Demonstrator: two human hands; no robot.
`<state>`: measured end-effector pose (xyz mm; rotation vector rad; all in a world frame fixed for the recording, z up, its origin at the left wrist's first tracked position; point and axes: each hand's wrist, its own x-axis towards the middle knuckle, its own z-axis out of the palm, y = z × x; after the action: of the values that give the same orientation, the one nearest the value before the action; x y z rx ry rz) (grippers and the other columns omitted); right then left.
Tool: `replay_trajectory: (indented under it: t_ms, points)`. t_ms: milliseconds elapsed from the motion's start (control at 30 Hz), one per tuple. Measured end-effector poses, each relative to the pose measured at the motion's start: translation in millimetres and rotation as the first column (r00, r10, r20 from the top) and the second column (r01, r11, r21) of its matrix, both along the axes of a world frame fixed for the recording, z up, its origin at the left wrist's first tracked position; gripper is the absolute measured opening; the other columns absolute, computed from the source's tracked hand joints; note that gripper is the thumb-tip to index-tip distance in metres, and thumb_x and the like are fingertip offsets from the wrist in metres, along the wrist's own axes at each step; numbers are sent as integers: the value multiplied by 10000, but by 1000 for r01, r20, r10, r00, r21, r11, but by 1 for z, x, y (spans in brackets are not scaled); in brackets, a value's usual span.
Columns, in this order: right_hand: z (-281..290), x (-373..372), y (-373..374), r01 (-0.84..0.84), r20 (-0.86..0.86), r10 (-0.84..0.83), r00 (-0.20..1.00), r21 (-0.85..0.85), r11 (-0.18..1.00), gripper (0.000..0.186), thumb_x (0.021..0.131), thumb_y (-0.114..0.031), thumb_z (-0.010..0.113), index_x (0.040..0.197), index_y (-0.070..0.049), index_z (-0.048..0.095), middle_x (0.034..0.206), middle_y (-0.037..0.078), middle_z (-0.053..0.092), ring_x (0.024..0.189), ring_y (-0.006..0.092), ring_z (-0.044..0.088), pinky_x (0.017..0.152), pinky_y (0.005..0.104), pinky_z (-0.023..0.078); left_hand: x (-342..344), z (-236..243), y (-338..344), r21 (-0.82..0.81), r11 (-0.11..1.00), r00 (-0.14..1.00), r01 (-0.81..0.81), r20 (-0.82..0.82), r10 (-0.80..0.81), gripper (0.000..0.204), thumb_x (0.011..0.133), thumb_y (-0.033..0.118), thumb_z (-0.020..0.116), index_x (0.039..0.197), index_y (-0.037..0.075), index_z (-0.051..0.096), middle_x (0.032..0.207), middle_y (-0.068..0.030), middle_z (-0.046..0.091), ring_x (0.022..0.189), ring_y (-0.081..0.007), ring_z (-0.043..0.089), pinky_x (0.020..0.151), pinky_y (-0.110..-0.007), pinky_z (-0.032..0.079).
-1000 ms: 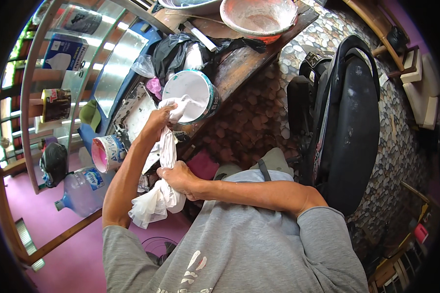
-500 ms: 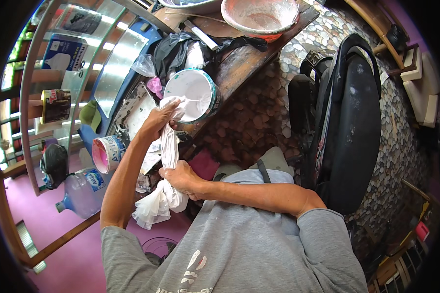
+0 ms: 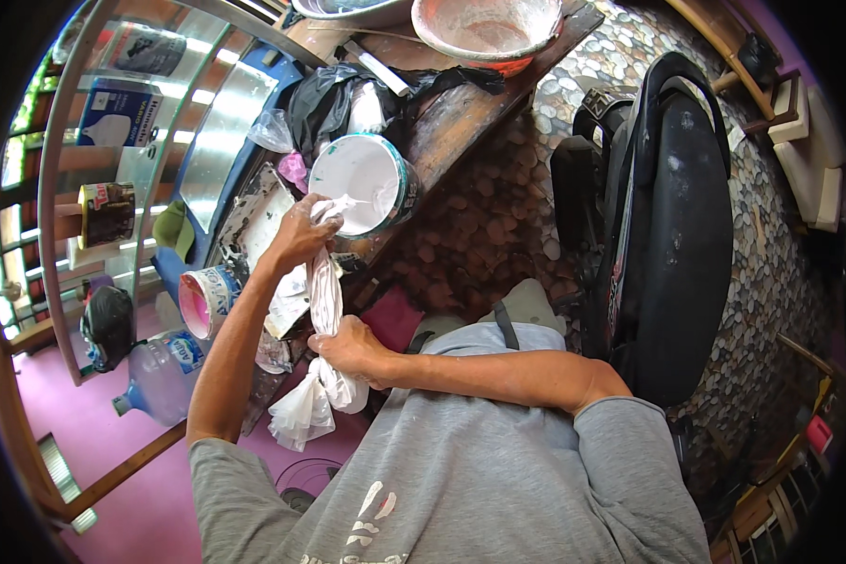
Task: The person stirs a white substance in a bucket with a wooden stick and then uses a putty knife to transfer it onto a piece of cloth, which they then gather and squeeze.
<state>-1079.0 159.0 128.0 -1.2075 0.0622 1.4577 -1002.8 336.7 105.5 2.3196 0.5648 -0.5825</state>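
A long, twisted white plastic bag (image 3: 324,296) with white stuff in or on it stretches between my two hands. My left hand (image 3: 299,233) is closed around its upper end, right at the rim of a round white bucket (image 3: 343,169) with teal smears. A white strand or tip pokes from that end over the bucket's mouth. Lower down, my right hand (image 3: 352,351) grips the bag with wrapped fingers. Below that hand the bag bulges and its thin, see-through end flares out loosely.
On the wooden bench (image 3: 461,117) are a black plastic bag (image 3: 315,108) and a whitish basin (image 3: 484,33). At left stand a pink-stained paint pail (image 3: 197,305), a large water bottle (image 3: 160,381) and a glass-shelved rack (image 3: 52,216). A black motorcycle seat (image 3: 681,244) is at right.
Both hands keep their grip on the bag. My right hand and the bag's lower end have shifted slightly rightward; the whole view has also moved a little.
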Motion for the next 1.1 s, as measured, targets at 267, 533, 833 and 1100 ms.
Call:
replay_trajectory:
  t_ms: [267, 533, 833, 1100]
  points:
    - [-1, 4, -3, -29, 48, 29, 998, 0, 1000, 466, 775, -280, 631, 924, 161, 609, 897, 305, 637, 839, 331, 666, 706, 421, 511, 3, 8, -16, -27, 999, 999, -42, -15, 42, 353, 884, 232, 630, 1112, -26, 553, 827, -105, 632, 645, -126, 599, 575, -280, 491]
    - [-7, 5, -2, -107, 177, 116, 977, -57, 993, 436, 773, -281, 611, 857, 147, 601, 782, 251, 626, 731, 284, 645, 637, 406, 495, 3, -17, -12, 20, 983, 975, -183, 135, 178, 366, 895, 270, 578, 1081, -43, 614, 844, -178, 673, 759, -223, 650, 676, -332, 498]
    - [-12, 1, 0, -89, 197, 100, 975, -65, 994, 392, 775, -273, 591, 747, 118, 583, 662, 178, 600, 608, 211, 602, 554, 400, 469, -4, -41, -1, 191, 971, 982, -140, 149, 112, 405, 898, 302, 548, 1081, -54, 613, 977, -285, 638, 942, -372, 628, 831, -394, 471]
    - [-11, 9, -2, -107, 158, 116, 981, -67, 992, 390, 774, -274, 594, 739, 114, 585, 662, 177, 601, 603, 210, 601, 543, 397, 469, 2, -36, -11, 299, 949, 968, -103, 249, 26, 415, 908, 311, 558, 1066, -68, 611, 955, -256, 648, 888, -332, 636, 759, -404, 479]
